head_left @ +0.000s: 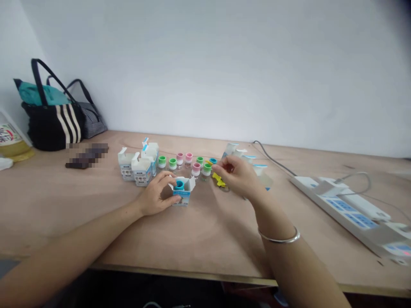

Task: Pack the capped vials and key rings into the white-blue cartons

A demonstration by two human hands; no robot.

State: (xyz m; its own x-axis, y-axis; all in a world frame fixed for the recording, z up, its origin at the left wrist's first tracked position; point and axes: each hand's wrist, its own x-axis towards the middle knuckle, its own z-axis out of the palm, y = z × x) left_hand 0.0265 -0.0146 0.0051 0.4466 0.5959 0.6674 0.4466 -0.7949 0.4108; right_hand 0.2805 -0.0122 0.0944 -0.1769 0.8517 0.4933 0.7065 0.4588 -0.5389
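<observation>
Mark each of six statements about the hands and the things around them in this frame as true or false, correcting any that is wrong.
1. The left hand touches a small blue-and-white cardboard box with open flaps. True.
2. A pink ring-shaped top shows inside that box. False: a bright blue ring-shaped top shows there.
3. A thin silver bangle circles the right arm. True.
4. A long white plastic power strip lies left of both hands. False: it lies to their right.
5. Bright yellow pieces lie near the right hand. True.
6. Five small jars with pink ring-shaped tops show. False: three show.
</observation>
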